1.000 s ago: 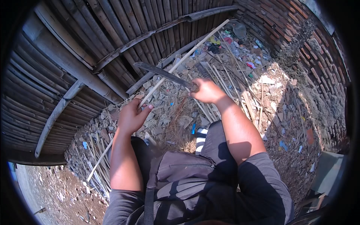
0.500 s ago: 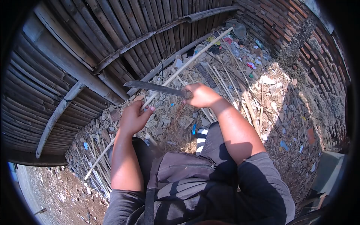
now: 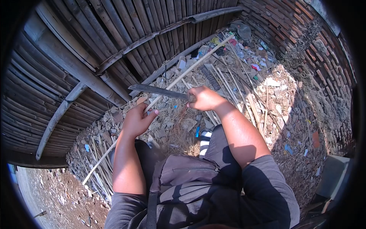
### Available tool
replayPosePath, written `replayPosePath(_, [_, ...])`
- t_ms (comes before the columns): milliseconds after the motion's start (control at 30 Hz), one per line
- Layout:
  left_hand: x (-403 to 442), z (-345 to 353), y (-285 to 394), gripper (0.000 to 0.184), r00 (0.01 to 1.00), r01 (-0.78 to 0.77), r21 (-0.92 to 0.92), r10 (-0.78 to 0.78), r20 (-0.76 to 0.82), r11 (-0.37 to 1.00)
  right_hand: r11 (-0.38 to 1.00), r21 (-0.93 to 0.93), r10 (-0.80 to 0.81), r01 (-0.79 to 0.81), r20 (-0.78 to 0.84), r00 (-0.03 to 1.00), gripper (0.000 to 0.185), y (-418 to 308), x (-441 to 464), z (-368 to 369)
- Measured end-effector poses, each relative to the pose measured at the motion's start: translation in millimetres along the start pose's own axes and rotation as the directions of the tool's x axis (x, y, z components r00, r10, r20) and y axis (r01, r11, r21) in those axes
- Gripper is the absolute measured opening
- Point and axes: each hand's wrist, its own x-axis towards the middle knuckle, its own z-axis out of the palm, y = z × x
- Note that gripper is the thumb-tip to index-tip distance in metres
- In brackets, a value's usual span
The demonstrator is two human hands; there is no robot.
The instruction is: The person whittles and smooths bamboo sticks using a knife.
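A long, pale bamboo strip (image 3: 202, 61) runs diagonally from the far rubble down past my left forearm. My left hand (image 3: 136, 120) is closed around it, thumb out along the side. In my right hand (image 3: 206, 98) is the handle of a machete (image 3: 158, 90), its dark blade pointing left. The blade lies across the strip just beyond my left hand; whether its edge bites into the strip I cannot tell. My right fingers wrap the short handle and hide most of it.
A slatted bamboo wall (image 3: 160, 23) rises at the left, a brick wall (image 3: 289, 23) at the right. Rubble and litter cover the ground. More cut strips (image 3: 228, 87) lie beyond my right hand, with others (image 3: 100, 170) beside my left arm. A black bag (image 3: 187, 170) rests against my body.
The bamboo strip has slid slightly back toward me, its far end lower and its near end farther down-left. The machete has shifted a little down and right; both hands keep their hold.
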Motion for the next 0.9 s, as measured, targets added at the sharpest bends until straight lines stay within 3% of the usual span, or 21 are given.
replayPosePath(900, [0, 1, -2, 0.053, 0.998, 0.008, 0.031, -0.01, 0.059, 0.999, 0.998, -0.006, -0.064, 0.064, -0.014, 0.998, 0.048, 10, 3, 8])
